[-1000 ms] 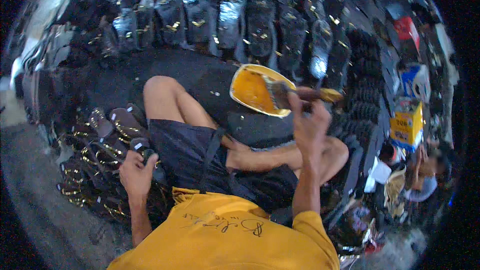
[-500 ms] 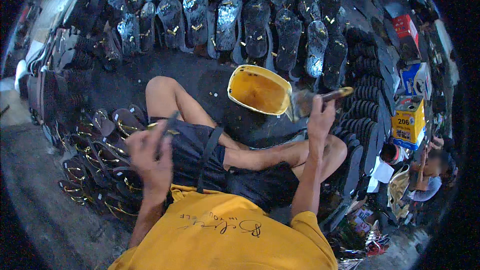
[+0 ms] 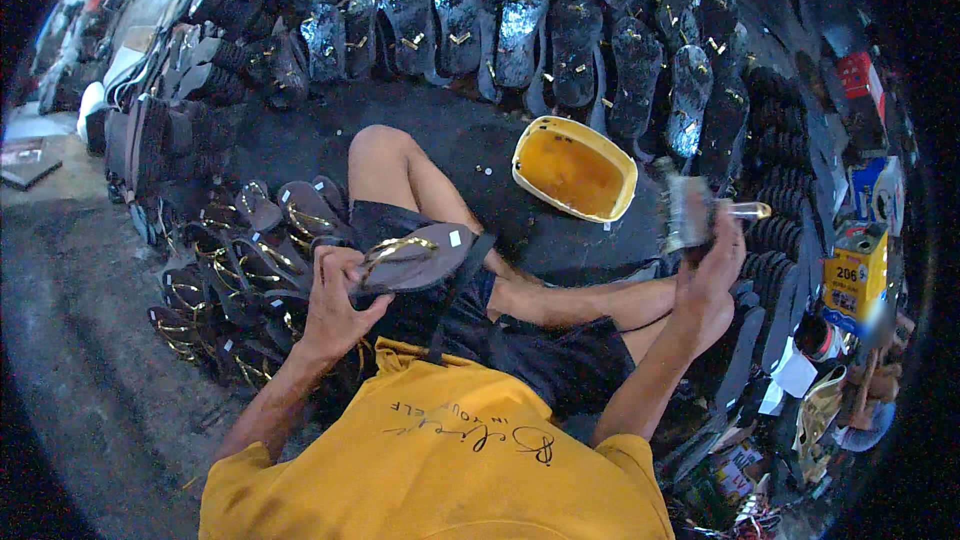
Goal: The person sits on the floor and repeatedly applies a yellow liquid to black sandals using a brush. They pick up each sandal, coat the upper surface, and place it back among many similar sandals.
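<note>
A dark flip-flop with gold straps and a small white tag is in my left hand, above my left thigh. Its footbed faces up and the toe points right. My right hand grips a wide flat brush by its handle, with the bristles turned left. Just left of the brush, and apart from it, a cream tub holds amber liquid. Several gold-strapped flip-flops lie in a bunch beside my left hip, close to my left hand.
Dark soles with gold strap ends stand in rows along the far side. More stacked soles line the right. Beyond them sit a yellow box and a red box. Another person's arm shows at the far right.
The flip-flop in my left hand has turned from edge-on to show its footbed and straps. My right hand has drawn the brush away from the tub's rim. The whole view has shifted.
</note>
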{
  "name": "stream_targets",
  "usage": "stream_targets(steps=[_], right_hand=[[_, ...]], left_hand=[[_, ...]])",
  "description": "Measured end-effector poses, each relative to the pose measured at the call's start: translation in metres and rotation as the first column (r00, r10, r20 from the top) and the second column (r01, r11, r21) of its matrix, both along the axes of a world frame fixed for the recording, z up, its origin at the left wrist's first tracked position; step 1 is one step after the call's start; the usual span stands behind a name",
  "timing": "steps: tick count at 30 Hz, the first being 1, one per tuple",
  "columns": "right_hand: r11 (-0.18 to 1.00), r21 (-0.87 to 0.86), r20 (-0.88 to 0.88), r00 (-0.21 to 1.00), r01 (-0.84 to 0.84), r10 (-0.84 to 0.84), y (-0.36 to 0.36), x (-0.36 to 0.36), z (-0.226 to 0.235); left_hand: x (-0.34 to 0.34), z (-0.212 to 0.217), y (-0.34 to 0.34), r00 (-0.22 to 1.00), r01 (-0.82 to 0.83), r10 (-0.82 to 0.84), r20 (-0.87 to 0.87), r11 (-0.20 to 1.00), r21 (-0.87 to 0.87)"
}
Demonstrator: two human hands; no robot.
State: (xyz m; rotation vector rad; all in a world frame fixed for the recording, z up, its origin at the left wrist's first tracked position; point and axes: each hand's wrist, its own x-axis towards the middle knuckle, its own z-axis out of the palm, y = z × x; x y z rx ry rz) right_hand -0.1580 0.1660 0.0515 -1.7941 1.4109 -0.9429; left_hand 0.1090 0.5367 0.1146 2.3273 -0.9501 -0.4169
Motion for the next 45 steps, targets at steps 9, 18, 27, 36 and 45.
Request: stream_targets(steps=[9,18,27,36,45], right_hand=[[0.669,0.652,0.755,0.388,-0.356,-0.529,0.001,0.019,-0.009],[0.833,0.478,0.781,0.569,-0.277,-0.259,0.012,0.05,0.036],[0.859,-0.456,0.253,0.892,-0.232,0.375,0.051,0.157,0.086],[0.991,-0.021,0.418,0.899,-0.134,0.13,0.061,0.116,0.071],[0.979,-0.179,0.324,0.934,-0.096,0.151,0.012,0.104,0.086]], left_hand=[[0.017,-0.019,0.012,0.775,0.515,-0.571,0.272,0.819,0.251],[0.008,0.003,-0.052,0.183,-0.514,-0.238,-0.954,0.804,-0.299],[-0.032,-0.031,-0.084,-0.244,-0.62,-0.417,-0.875,0.761,-0.19],[-0.027,-0.03,-0.094,-0.124,-0.564,-0.465,-0.876,0.76,-0.324],[-0.03,-0.016,-0.103,-0.109,-0.493,-0.507,-0.855,0.775,-0.396]])
